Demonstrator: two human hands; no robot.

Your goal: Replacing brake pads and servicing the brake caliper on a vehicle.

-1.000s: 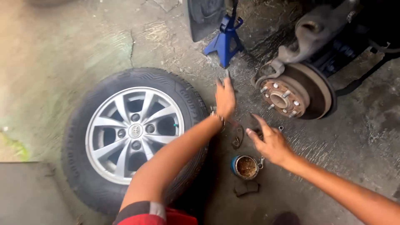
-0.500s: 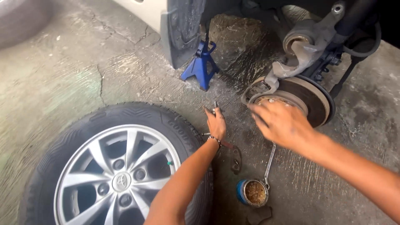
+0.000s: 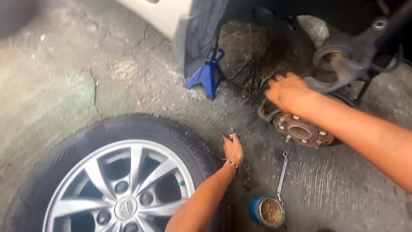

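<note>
Two hands worked beside a wheel hub on a concrete floor.
A loose wheel [image 3: 124, 180] with a silver alloy rim lay flat to the left of the left hand [image 3: 233, 149]; that hand rested by the tyre's edge, fingers closed on a small dark tool [image 3: 231, 135]; a blue jack stand [image 3: 209, 74] stood well above it; a dark brake pad [image 3: 246, 174] lay just right of its wrist; a blue tin [image 3: 267, 212] and a spanner [image 3: 282, 175] lay below and between the hands; the right hand [image 3: 288, 91], fingers spread and holding nothing, touched the top edge of the rusty wheel hub [image 3: 300, 129].
</note>
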